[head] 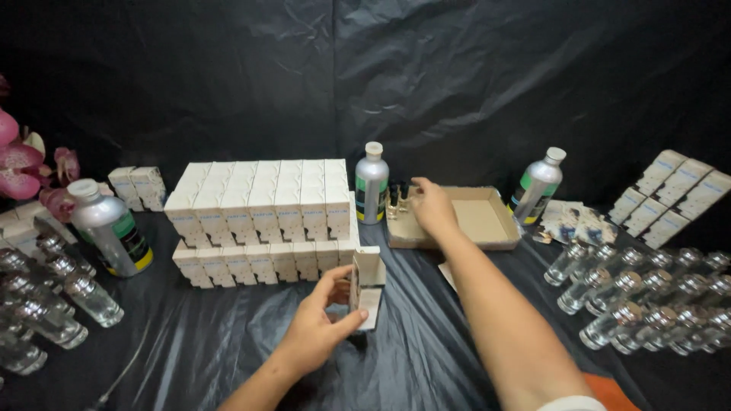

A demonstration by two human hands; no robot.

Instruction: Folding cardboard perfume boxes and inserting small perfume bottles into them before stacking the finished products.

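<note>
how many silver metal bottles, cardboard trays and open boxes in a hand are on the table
silver metal bottles: 3, one at left, one in the middle, one at right
cardboard tray: 1, with the right hand reaching at its left edge
open small box: 1, held by the left hand
total: 5

Dim, dark backdrop — soft, edge-warped

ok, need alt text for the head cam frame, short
A person's left hand holds a small open white carton upright over a black-covered table, while the right hand reaches to small dark vials at a shallow cardboard tray. Stacked white boxes, silver bottles and clear glass bottles surround them.
</note>
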